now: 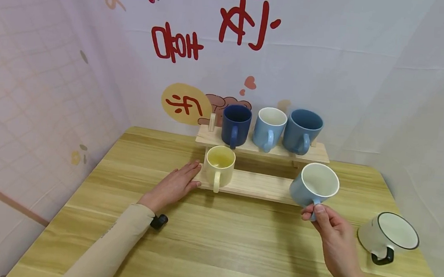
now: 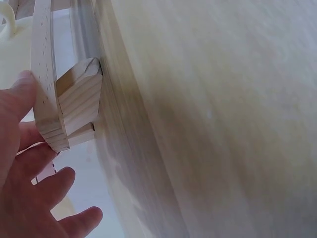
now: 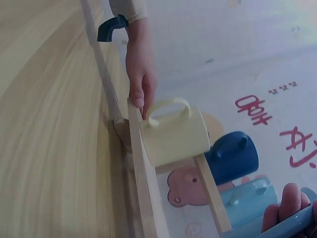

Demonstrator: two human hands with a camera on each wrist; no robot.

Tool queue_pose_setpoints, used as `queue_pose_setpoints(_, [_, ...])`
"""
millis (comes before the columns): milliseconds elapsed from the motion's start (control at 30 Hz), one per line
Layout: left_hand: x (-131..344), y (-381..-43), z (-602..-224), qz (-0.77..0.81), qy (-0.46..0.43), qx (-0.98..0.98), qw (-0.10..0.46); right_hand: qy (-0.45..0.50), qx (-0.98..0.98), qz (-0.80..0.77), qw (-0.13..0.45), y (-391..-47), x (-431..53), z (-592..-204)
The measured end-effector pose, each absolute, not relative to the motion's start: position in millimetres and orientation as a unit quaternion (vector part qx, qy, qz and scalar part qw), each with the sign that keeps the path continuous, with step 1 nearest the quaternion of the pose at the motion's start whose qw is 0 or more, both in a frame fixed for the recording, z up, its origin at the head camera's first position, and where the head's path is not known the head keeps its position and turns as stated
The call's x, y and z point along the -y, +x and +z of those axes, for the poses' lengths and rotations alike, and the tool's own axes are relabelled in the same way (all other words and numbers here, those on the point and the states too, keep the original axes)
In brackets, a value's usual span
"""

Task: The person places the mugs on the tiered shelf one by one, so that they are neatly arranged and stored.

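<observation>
My right hand [image 1: 334, 232] pinches the handle of a light blue mug [image 1: 304, 189] with a white inside, held in the air in front of the right end of a two-tier wooden rack [image 1: 261, 186]. My left hand [image 1: 174, 186] grips the left end of the rack's lower board; in the left wrist view the thumb and a finger [image 2: 54, 186] lie around the board's end. Beside it on that board stands a pale yellow mug [image 1: 224, 176], handle toward me. On the upper board are a dark blue mug [image 1: 228, 128], another light blue mug [image 1: 264, 133] and a grey-blue mug [image 1: 293, 136].
A white mug [image 1: 372, 235] with a black rim and black handle stands on the wooden table [image 1: 212, 252] to the right of my right hand. Behind the rack hangs a white cloth wall [image 1: 332, 55] with red characters and printed drawings.
</observation>
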State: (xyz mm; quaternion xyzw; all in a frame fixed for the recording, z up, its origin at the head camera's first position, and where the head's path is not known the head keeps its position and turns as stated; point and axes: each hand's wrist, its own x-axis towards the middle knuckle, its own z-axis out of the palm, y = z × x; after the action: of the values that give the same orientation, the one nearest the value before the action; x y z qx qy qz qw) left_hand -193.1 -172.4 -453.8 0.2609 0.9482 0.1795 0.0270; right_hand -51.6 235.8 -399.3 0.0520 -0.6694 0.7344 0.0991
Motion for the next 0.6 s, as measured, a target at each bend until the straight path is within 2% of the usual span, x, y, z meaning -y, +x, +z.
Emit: queue_pose_setpoints(600, [174, -191, -453, 0.196, 0.259, -0.945, 0.028, 0.070, 0.712, 0.696, 0.059, -70, -187, -397])
